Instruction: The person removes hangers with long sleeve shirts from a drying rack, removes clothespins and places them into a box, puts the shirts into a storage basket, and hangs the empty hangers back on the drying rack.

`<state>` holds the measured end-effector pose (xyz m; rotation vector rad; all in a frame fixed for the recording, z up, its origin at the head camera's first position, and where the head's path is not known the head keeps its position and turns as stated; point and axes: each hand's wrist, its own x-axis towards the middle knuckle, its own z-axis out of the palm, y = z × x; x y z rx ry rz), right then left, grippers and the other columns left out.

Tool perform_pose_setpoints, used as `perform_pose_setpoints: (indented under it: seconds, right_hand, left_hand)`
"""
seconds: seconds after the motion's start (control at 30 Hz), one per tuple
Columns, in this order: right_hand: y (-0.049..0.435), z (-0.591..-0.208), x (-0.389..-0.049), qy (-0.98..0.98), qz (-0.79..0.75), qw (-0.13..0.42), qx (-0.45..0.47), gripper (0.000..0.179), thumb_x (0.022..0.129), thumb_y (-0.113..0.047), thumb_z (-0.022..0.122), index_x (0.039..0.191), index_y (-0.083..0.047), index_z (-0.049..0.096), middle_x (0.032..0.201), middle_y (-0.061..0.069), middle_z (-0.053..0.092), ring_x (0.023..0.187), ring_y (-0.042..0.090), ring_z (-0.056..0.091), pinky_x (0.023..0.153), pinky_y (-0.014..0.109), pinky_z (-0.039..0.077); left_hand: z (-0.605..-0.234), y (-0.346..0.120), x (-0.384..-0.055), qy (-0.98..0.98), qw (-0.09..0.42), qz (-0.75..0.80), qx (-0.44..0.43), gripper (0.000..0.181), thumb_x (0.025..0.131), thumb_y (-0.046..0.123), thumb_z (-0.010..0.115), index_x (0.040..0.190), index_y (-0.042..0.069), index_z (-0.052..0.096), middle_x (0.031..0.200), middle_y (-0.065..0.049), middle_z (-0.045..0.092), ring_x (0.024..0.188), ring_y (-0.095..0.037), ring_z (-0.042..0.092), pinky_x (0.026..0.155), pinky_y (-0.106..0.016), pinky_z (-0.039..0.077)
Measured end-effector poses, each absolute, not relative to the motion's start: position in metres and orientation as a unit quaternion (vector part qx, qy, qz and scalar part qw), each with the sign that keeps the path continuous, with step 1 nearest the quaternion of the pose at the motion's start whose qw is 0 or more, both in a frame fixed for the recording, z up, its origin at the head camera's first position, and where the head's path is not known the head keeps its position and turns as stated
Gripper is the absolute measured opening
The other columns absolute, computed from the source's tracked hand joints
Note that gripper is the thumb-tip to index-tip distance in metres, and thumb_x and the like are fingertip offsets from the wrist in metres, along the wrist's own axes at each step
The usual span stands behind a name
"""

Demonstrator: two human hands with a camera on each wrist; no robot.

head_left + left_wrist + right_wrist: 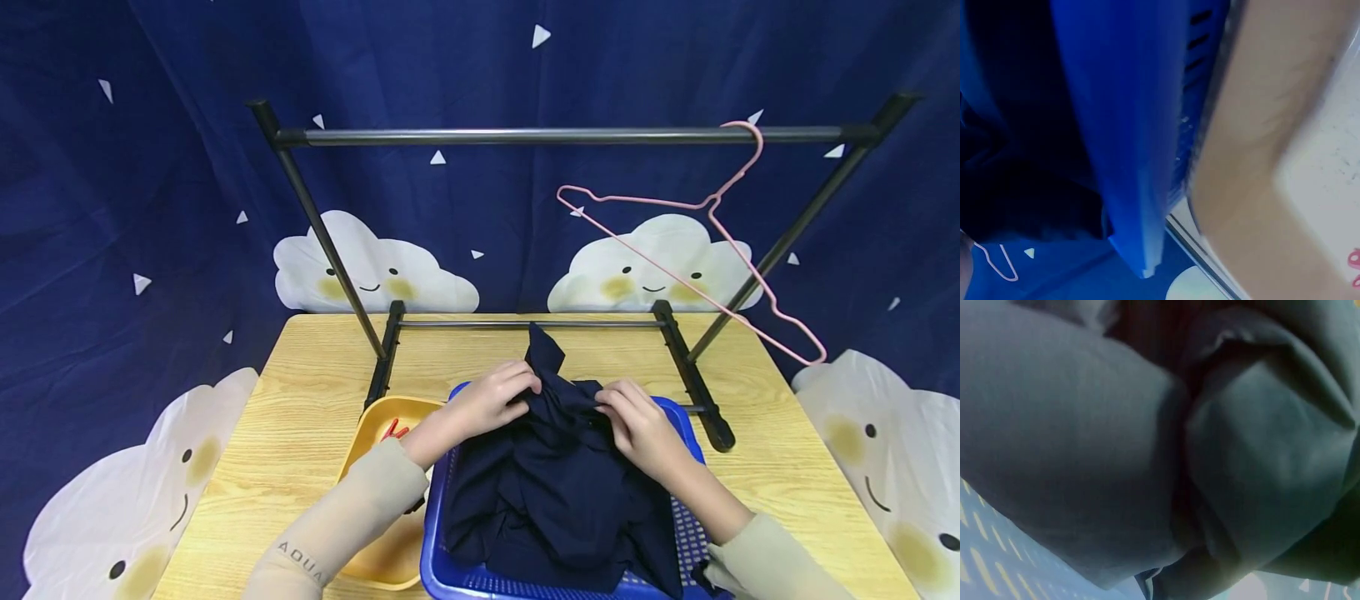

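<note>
A dark navy garment (558, 492) lies bunched in a blue plastic basket (433, 542), its upper part lifted toward the basket's far rim. My left hand (495, 398) pinches the cloth on the left, beside a corner of fabric that sticks up. On the right, my right hand (636, 421) pinches another part of the same garment between thumb and fingers. Folds of the dark cloth (1260, 456) fill the right wrist view. In the left wrist view the basket wall (1129, 125) stands between the cloth and a yellow bin (1241, 137). The garment's kind cannot be made out.
Behind the basket stands a black metal rack with a horizontal bar (480, 136). A pink hanger (708, 202) hangs near its right end. Left of the basket, the yellow bin (382, 575) holds red clips (393, 432). Everything stands on a wooden table (255, 467).
</note>
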<state>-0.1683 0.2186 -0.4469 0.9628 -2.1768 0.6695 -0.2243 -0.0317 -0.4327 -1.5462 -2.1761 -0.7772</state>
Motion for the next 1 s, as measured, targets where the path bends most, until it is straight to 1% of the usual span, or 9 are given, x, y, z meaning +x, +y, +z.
perform_pose_setpoints:
  seconds: [0.17, 0.3, 0.4, 0.5, 0.67, 0.83, 0.9, 0.93, 1.0]
  right_hand:
    - [0.218, -0.442, -0.158, -0.820, 0.258, 0.339, 0.382, 0.031, 0.098, -0.019, 0.039, 0.088, 0.000, 0.060, 0.086, 0.005, 0.056, 0.077, 0.018, 0.052, 0.071, 0.026, 0.041]
    - [0.218, -0.437, -0.151, -0.811, 0.262, 0.349, 0.389, 0.031, 0.098, -0.019, 0.039, 0.085, 0.000, 0.061, 0.085, 0.003, 0.057, 0.077, 0.016, 0.053, 0.073, 0.024, 0.041]
    - [0.218, -0.435, -0.146, -0.813, 0.262, 0.343, 0.391, 0.032, 0.098, -0.020, 0.040, 0.085, -0.001, 0.062, 0.085, 0.003, 0.057, 0.078, 0.015, 0.054, 0.075, 0.022, 0.041]
    - [0.219, -0.434, -0.142, -0.820, 0.260, 0.327, 0.392, 0.033, 0.098, -0.022, 0.039, 0.086, -0.001, 0.061, 0.085, 0.002, 0.057, 0.078, 0.015, 0.054, 0.075, 0.021, 0.041]
    - [0.221, -0.433, -0.136, -0.843, 0.245, 0.281, 0.387, 0.035, 0.099, -0.025, 0.036, 0.087, -0.003, 0.061, 0.084, 0.000, 0.056, 0.078, 0.013, 0.052, 0.074, 0.022, 0.041]
    - [0.221, -0.435, -0.134, -0.858, 0.223, 0.246, 0.393, 0.039, 0.099, -0.028, 0.031, 0.087, -0.006, 0.061, 0.084, -0.003, 0.055, 0.076, 0.010, 0.052, 0.071, 0.023, 0.042]
    - [0.221, -0.438, -0.134, -0.861, 0.221, 0.229, 0.397, 0.030, 0.098, -0.023, 0.038, 0.088, -0.007, 0.061, 0.083, -0.003, 0.054, 0.075, 0.009, 0.051, 0.069, 0.022, 0.043]
    - [0.221, -0.439, -0.134, -0.863, 0.219, 0.220, 0.398, 0.021, 0.096, -0.017, 0.044, 0.088, -0.008, 0.060, 0.083, -0.004, 0.054, 0.074, 0.009, 0.051, 0.068, 0.022, 0.044]
    - [0.221, -0.441, -0.133, -0.871, 0.216, 0.194, 0.397, 0.005, 0.089, -0.006, 0.057, 0.088, -0.009, 0.061, 0.083, -0.005, 0.053, 0.074, 0.007, 0.051, 0.066, 0.022, 0.045]
  left_hand:
    - [-0.428, -0.030, -0.211, -0.745, 0.191, -0.274, -0.577, 0.020, 0.075, -0.003, 0.065, 0.092, 0.004, 0.056, 0.091, -0.003, 0.053, 0.087, -0.015, 0.051, 0.083, -0.021, 0.042]
    - [-0.425, -0.029, -0.201, -0.736, 0.189, -0.260, -0.596, 0.021, 0.075, 0.000, 0.067, 0.092, 0.006, 0.056, 0.092, -0.003, 0.053, 0.086, -0.014, 0.050, 0.082, -0.018, 0.041]
    - [-0.423, -0.028, -0.193, -0.733, 0.180, -0.252, -0.606, 0.022, 0.075, 0.002, 0.068, 0.093, 0.006, 0.056, 0.092, -0.002, 0.053, 0.086, -0.014, 0.049, 0.082, -0.017, 0.040]
    - [-0.424, -0.026, -0.188, -0.731, 0.169, -0.247, -0.613, 0.021, 0.076, 0.004, 0.068, 0.093, 0.007, 0.056, 0.092, -0.001, 0.053, 0.086, -0.013, 0.049, 0.083, -0.016, 0.039]
    - [-0.427, -0.024, -0.181, -0.732, 0.152, -0.239, -0.620, 0.020, 0.076, 0.006, 0.068, 0.092, 0.008, 0.056, 0.089, 0.000, 0.052, 0.085, -0.011, 0.050, 0.083, -0.016, 0.039]
    - [-0.433, -0.022, -0.173, -0.738, 0.108, -0.262, -0.613, 0.019, 0.075, 0.004, 0.067, 0.089, 0.008, 0.055, 0.087, 0.000, 0.051, 0.081, -0.010, 0.049, 0.078, -0.016, 0.040]
    - [-0.436, -0.022, -0.171, -0.744, 0.082, -0.269, -0.606, 0.018, 0.076, 0.003, 0.066, 0.090, 0.008, 0.055, 0.086, 0.000, 0.050, 0.079, -0.010, 0.048, 0.076, -0.014, 0.039]
    - [-0.437, -0.021, -0.170, -0.747, 0.066, -0.274, -0.603, 0.017, 0.077, 0.003, 0.065, 0.090, 0.008, 0.055, 0.086, 0.000, 0.050, 0.078, -0.010, 0.048, 0.075, -0.013, 0.039]
    - [-0.440, -0.021, -0.168, -0.758, 0.034, -0.275, -0.591, 0.016, 0.078, 0.003, 0.063, 0.091, 0.007, 0.054, 0.086, -0.001, 0.050, 0.076, -0.009, 0.047, 0.073, -0.012, 0.038]
